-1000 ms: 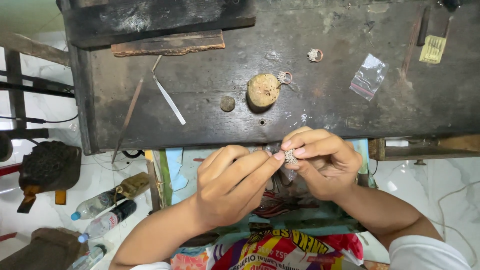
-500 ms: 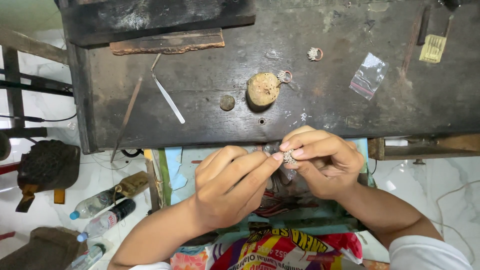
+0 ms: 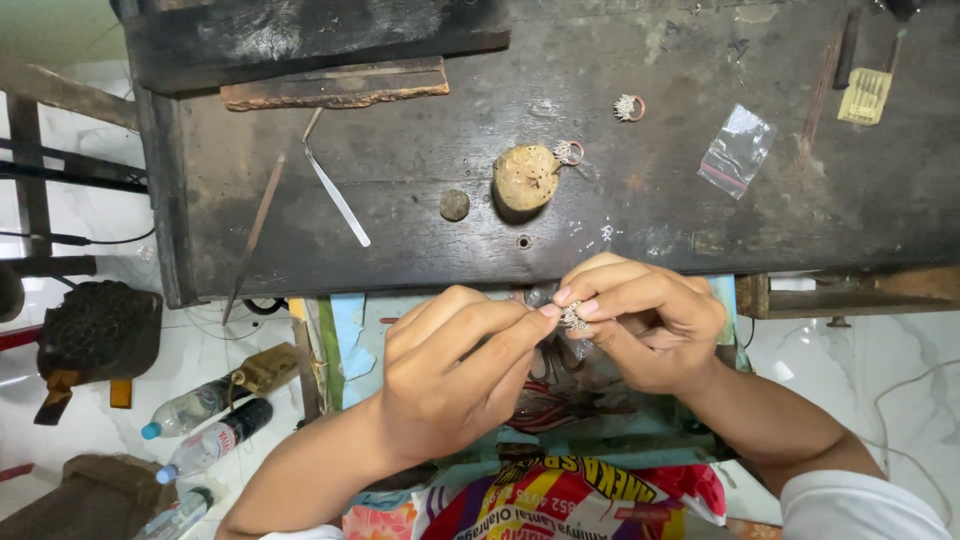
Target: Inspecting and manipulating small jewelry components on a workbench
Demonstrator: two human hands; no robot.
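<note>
Nothing has shifted since a moment ago: both hands keep pinching the small silver ring [image 3: 573,317] just below the worktop [image 3: 640,210] edge. Left hand [image 3: 455,375] fingers [image 3: 530,322] touch it; right hand [image 3: 640,325] fingers close around it. At 1 o'clock lies a clear plastic bag [image 3: 737,150]; at 8 o'clock, plastic bottles [image 3: 200,425] on pale marble floor [image 3: 200,350].

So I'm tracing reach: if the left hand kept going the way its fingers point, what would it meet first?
Probably the small silvery piece pinched by the right hand; the left hand fingertips already meet it.
</note>
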